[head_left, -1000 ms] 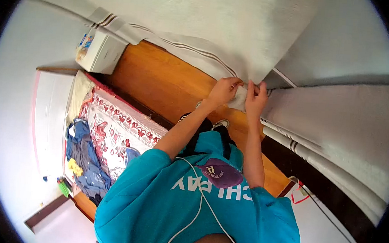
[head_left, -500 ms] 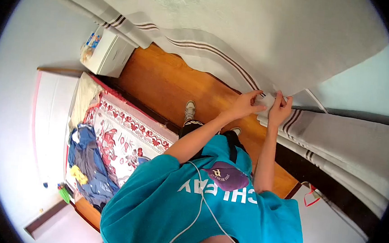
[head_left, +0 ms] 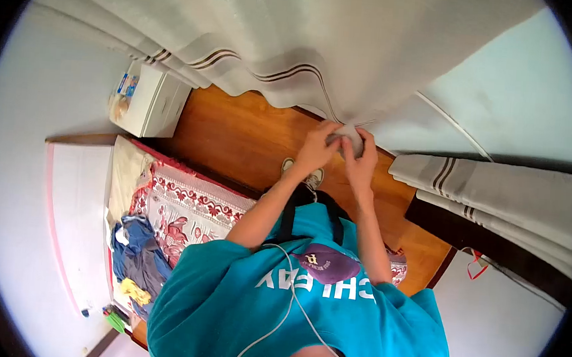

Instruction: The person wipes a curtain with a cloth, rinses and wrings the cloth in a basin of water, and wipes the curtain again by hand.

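Observation:
A light grey curtain (head_left: 269, 38) with dark stripes near its hem hangs across the top of the view. Its lower corner is bunched between my two hands. My left hand (head_left: 318, 146), on the left of the bunch, has its fingers closed on the curtain. Close beside it on the right, my right hand (head_left: 360, 156) also pinches the gathered cloth. Folds of the curtain spread upward from my fingertips.
A bed with a red and white patterned cover (head_left: 195, 195) and a pile of dark clothes (head_left: 136, 248) stands at the left. Behind it is a white cabinet (head_left: 155, 103). More striped curtain (head_left: 497, 187) lies at the right, above wooden floor (head_left: 236, 125).
Both hands have moved left with the curtain's corner and are closer together. The curtain is now more gathered, with deeper folds, and has come away from the curtain at the right.

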Motion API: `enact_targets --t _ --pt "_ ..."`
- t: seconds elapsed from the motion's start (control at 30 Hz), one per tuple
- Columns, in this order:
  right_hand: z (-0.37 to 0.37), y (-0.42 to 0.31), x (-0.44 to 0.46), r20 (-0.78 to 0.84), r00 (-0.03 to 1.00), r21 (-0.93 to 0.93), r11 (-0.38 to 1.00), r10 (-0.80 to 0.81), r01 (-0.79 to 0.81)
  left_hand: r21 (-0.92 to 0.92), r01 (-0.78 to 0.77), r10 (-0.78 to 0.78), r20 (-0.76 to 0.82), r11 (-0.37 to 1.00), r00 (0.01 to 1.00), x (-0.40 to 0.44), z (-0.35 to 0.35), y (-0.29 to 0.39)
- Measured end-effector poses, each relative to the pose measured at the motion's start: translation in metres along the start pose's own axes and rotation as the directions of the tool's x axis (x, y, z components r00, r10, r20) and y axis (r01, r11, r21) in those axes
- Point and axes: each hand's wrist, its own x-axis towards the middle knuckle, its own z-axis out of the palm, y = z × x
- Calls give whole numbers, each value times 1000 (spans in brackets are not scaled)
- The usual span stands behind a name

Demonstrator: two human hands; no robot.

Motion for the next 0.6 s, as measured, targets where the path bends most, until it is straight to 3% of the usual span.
enact_targets --t 0.03,0.13,0.23,0.27,0.37,0.5,0.6 --pt "7 -12 4 51 994 -30 994 -100 102 18 -150 151 -158 988 976 -1 -9 0" --pt "34 -31 12 156 961 32 974 -228 226 67 -149 162 -280 986 946 -10 -46 19" --pt "67 -49 17 257 927 171 957 -272 233 213 -202 270 -371 956 888 -18 -81 25" --pt "74 -59 20 292 919 239 951 -265 198 166 -159 215 -413 973 885 -19 -88 29" --pt "94 -74 33 271 905 226 935 -329 272 230 -172 263 -463 958 846 -5 -109 28" --pt "116 -73 48 242 917 173 944 -317 280 164 -200 254 -442 966 860 14 -128 24" --pt "133 -78 47 171 942 27 957 -288 287 166 -234 282 -399 958 872 26 -150 21"
